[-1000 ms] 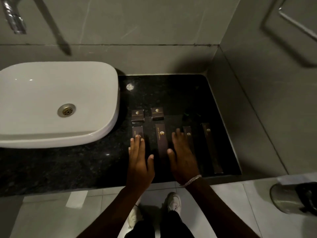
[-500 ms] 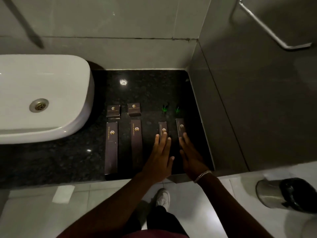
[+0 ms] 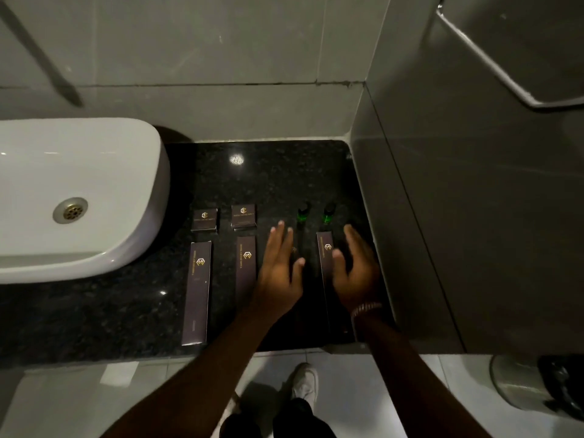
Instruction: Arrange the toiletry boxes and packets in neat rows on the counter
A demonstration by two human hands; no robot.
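Dark brown toiletry boxes with gold logos lie on the black granite counter (image 3: pixel 278 172). Two small square boxes (image 3: pixel 204 219) (image 3: pixel 243 215) sit at the back. In front of them lie long boxes (image 3: pixel 196 292) (image 3: pixel 246 267), side by side. Two small green bottles (image 3: pixel 302 213) (image 3: pixel 328 214) stand further right. My left hand (image 3: pixel 279 273) lies flat, fingers spread, over a third long packet that it mostly hides. My right hand (image 3: pixel 357 273) rests open beside the rightmost long box (image 3: pixel 325 263), thumb against its right edge. Neither hand grips anything.
A white basin (image 3: pixel 79 191) fills the counter's left side. Grey tiled walls close the back and the right, with a metal rail (image 3: pixel 493 67) on the right wall. A steel bin (image 3: pixel 518 384) stands on the floor at lower right. My shoes show below the counter edge.
Both hands shifted right from the left long boxes to the two right ones. The view swung right, bringing the green bottles into sight. My right hand now flanks the last box.
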